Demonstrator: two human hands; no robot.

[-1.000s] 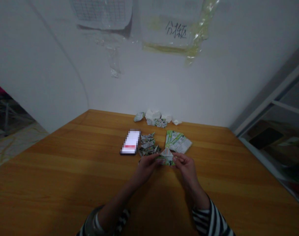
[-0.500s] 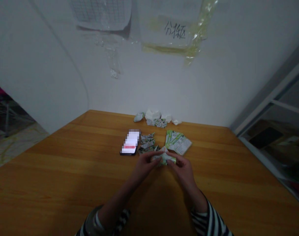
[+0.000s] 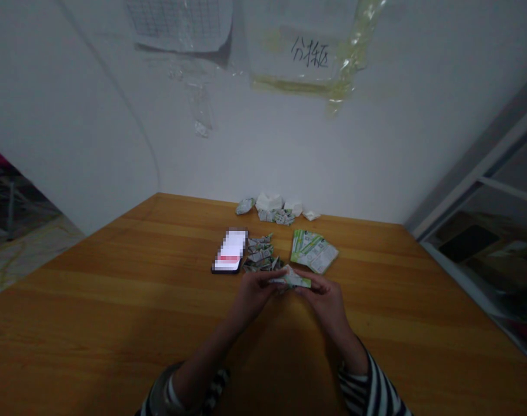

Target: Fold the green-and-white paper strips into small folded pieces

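Note:
A small piece of folded green-and-white printed paper (image 3: 292,278) is held between both hands, raised just over the wooden table. My left hand (image 3: 255,293) pinches its left end between thumb and fingers. On the other end, my right hand (image 3: 325,296) grips the paper the same way. Right behind the hands lie several folded printed paper pieces (image 3: 260,254), crumpled-looking and piled together. A stack of flat green-and-white printed sheets (image 3: 314,251) rests behind my right hand. The fingertips hide part of the held paper.
A phone (image 3: 230,251) with a lit screen lies left of the folded pieces. Along the wall stand white folded papers (image 3: 268,202) and more printed folded pieces (image 3: 277,216). The wooden table (image 3: 129,271) meets the wall at the back; a shelf (image 3: 484,242) is on the right.
The held paper has tilted and now looks flatter, with less of its face showing. Both hands have shifted their finger grip slightly; the other things stay put.

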